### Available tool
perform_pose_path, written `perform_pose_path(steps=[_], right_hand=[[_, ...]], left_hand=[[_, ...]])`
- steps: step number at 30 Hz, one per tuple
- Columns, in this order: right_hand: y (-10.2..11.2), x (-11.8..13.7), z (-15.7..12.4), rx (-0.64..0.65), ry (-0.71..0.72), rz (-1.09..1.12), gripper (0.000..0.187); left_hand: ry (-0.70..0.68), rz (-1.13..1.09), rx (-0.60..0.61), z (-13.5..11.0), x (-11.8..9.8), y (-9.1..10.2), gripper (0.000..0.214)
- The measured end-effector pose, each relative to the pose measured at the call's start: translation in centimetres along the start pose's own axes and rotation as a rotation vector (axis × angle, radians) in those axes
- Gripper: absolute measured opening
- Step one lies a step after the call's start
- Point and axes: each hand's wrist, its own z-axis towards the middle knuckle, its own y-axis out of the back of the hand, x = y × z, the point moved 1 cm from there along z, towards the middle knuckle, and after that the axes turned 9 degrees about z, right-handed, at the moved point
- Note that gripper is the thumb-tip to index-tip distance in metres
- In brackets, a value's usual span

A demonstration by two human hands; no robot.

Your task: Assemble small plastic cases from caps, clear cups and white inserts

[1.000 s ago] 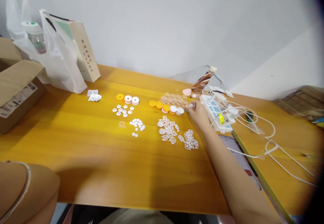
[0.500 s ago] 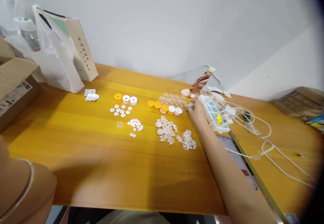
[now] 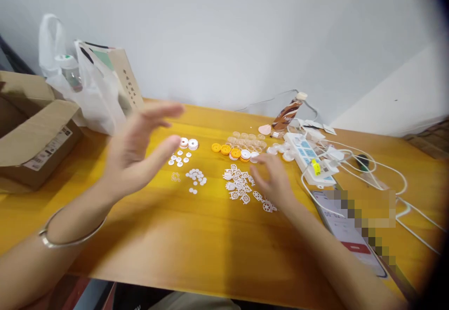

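My left hand (image 3: 135, 148) is raised over the left part of the table, blurred, its thumb and fingers apart and nothing between them. Behind it are white spools (image 3: 192, 144) and small white discs (image 3: 180, 159), partly covered. My right hand (image 3: 277, 181) hovers by the white openwork plastic pieces (image 3: 239, 183), thumb and fingers parted, with no object visible in it. Just beyond its fingertips runs a row of orange and white round parts (image 3: 235, 154). Clear round caps (image 3: 246, 140) lie behind that row, and more whitish round pieces (image 3: 280, 150) sit beside the power strip.
A power strip (image 3: 308, 160) with tangled white cables and a phone (image 3: 351, 235) occupy the right side. A brown-labelled bottle (image 3: 289, 113) stands near the wall. An open cardboard box (image 3: 38, 146) and a white plastic bag (image 3: 100, 95) are at left. Small white pellets (image 3: 196, 176) lie mid-table.
My left hand has come up from the lower left to above the table. My right hand has drawn back from beside the power strip toward me, fingers parting. The view has shifted left.
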Motion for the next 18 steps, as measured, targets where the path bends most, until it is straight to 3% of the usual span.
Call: perform_pose_path(steps=[3,6,8,11,13,18], right_hand=[[-1.9,4.0,-3.7,0.366,0.087,0.201,0.037],[-3.4,6.3,-6.2,0.616,0.137,0.256,0.048],[-3.9,6.8,-6.8,0.698,0.148,0.228,0.051],[-4.1,6.8,-6.6,0.741,0.130,0.204,0.049],[-4.1,6.7,-6.3,0.745,0.117,0.207,0.048],[-4.0,6.8,-6.1,0.764,0.092,0.211,0.048]], left_hand=[[0.023,0.180,0.217,-0.1,5.5,-1.5,0.025],[0.181,0.324,0.176,-1.0,11.9,-1.9,0.027],[0.254,0.329,0.255,-1.7,14.5,-1.7,0.030],[0.305,0.228,0.485,-2.5,15.3,-1.4,0.034],[0.318,0.154,0.563,-2.8,14.8,-1.6,0.038],[0.304,0.166,0.467,-2.8,14.8,-2.8,0.040]])
